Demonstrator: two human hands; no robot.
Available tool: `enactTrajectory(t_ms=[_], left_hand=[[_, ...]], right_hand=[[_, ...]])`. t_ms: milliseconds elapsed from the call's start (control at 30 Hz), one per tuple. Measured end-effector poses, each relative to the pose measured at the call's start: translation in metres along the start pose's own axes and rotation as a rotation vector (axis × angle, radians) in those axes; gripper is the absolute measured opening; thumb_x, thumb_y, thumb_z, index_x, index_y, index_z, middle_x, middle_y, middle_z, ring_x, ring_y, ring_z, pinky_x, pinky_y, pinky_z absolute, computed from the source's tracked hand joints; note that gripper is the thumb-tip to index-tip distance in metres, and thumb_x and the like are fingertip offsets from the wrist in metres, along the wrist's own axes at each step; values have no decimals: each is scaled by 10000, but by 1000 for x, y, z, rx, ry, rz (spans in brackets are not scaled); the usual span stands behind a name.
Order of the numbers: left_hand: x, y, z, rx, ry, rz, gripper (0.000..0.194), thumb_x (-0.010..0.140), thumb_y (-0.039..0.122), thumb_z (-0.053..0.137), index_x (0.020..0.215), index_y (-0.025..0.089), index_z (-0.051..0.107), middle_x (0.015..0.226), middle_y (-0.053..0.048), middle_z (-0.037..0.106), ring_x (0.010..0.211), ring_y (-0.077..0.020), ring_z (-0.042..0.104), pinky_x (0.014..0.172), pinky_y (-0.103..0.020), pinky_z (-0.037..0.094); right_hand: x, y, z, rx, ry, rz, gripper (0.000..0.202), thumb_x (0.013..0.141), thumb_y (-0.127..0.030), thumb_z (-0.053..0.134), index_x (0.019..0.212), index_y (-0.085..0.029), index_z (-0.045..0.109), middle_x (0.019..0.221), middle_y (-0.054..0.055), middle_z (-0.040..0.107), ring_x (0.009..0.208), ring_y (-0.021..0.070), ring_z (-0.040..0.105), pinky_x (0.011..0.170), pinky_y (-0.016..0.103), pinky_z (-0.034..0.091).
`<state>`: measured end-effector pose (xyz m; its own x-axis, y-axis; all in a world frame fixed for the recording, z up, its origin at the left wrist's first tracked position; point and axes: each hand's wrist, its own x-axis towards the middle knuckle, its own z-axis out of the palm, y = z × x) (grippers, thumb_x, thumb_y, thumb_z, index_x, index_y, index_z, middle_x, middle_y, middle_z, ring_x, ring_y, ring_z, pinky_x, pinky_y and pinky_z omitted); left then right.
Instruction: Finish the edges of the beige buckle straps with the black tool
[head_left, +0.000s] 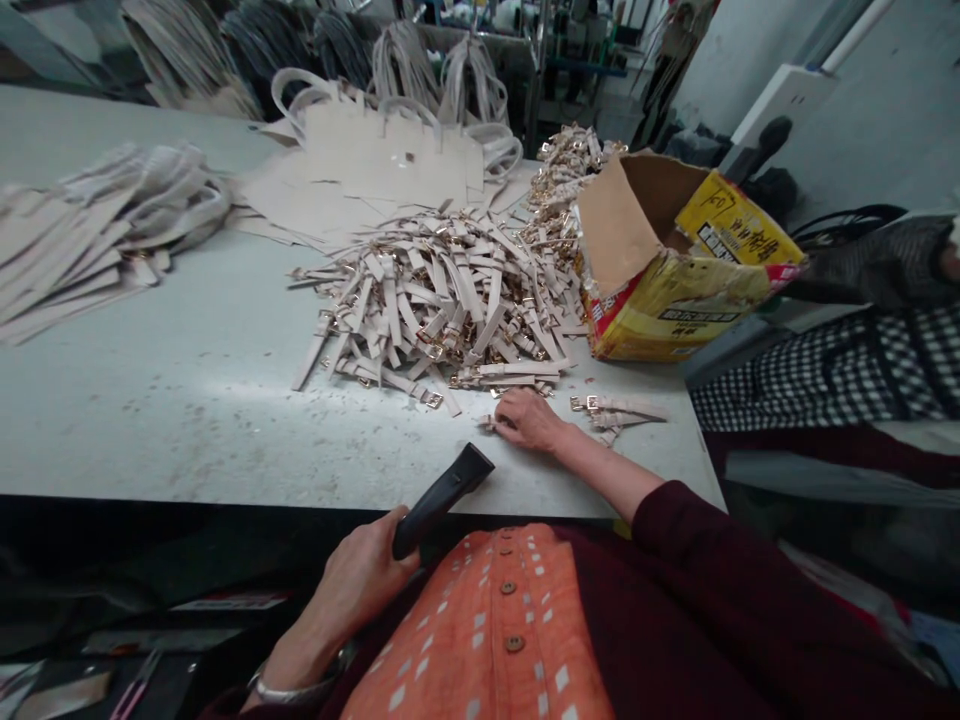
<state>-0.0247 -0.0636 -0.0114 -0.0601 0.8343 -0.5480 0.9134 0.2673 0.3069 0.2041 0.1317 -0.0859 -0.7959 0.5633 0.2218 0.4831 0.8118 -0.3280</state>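
Observation:
My left hand (367,568) is wrapped round a black handheld tool (444,498) with a wide, flat end, held over the table's front edge. On the table, my right hand (525,420) has its fingers closed on a small beige buckle strap (489,424), mostly hidden beneath them. Just beyond that hand lies a large heap of beige straps with gold buckles (450,300). A few more buckle straps (626,407) rest to its right.
The pale table (187,420) also bears beige bag pieces with handles (397,155) at the back and strips (82,230) at the left. An open yellow cardboard box (675,310) stands at the right, near a person's checked garment (840,370).

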Motion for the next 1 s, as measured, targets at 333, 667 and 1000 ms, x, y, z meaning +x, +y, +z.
enactTrajectory(t_ms=[333,667,1000], left_hand=[[-2,-7,-2,-18,-27,-15,247,715,234,473,947,250,558,811,-3,671,780,-164,631,640,-211,391],[3,0,-7,220,-35,14,305,732,303,453,1022,246,523,837,-39,674,811,-203,634,637,-255,404],[33,18,-22,415,-66,91,303,720,289,444,1006,219,519,900,-82,665,828,-226,628,650,-297,437]], right_hand=[[-32,-30,18,267,34,26,302,734,-43,506,984,-185,600,935,52,594,888,177,489,794,293,394],[-60,-37,28,399,144,85,274,771,-100,569,1025,-198,599,954,61,620,901,189,515,820,351,407],[-59,-35,26,490,107,220,435,680,-54,575,1087,-198,525,927,42,596,880,183,521,812,328,429]])
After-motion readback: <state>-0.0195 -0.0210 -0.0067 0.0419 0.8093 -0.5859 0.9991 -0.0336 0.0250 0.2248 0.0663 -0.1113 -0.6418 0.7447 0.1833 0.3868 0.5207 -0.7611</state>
